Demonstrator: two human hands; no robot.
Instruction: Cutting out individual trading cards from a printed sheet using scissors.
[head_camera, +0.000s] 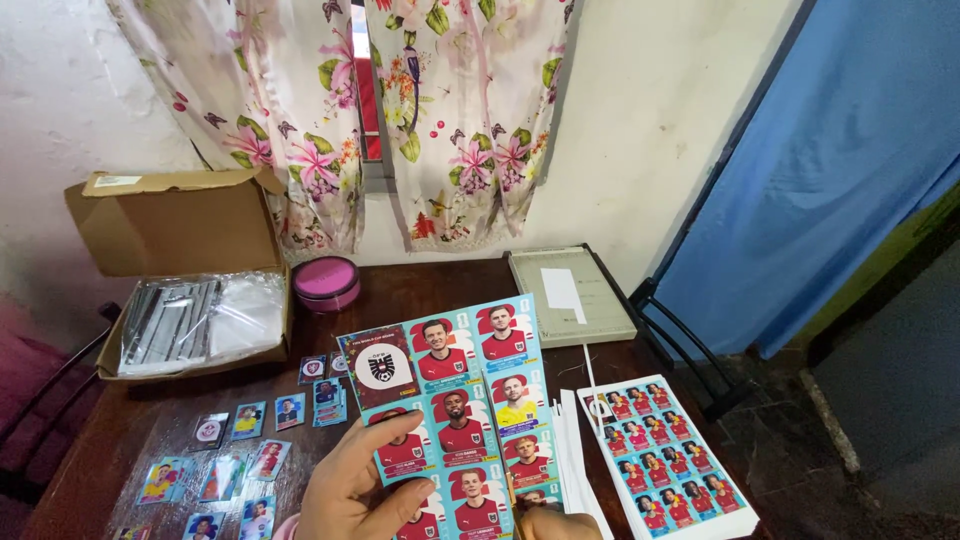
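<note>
- Far left: white rough wall, a dark chair frame (45, 400) beside the dark wooden desk (150, 420).
- On the desk's back left corner: open cardboard box (170, 225), flaps up, clear plastic packets inside.
- In front of the box: small cut stickers (248, 420) spread in loose rows, lying flat.
- Just right of the box, near the wall: round pink tin (326, 282).
- Behind, above the desk: floral curtains (450, 110) hanging over a window.
- Low centre: left hand (360, 490), fingers curled, thumb pressed on the face of a sticker sheet (460, 400) held tilted above the desk.
- At the bottom edge: right hand (560, 524), mostly cut off, closed on the same sheet's lower right corner.
- Back right of the desk: paper cutter (570, 295) with a grey-green board and a white slip on it.
- Front right corner: stack of sheets (670, 460) with red portraits, white strips just left of it.
- Far right: blue cloth (830, 160) hanging, bare concrete floor (890, 400) below.
</note>
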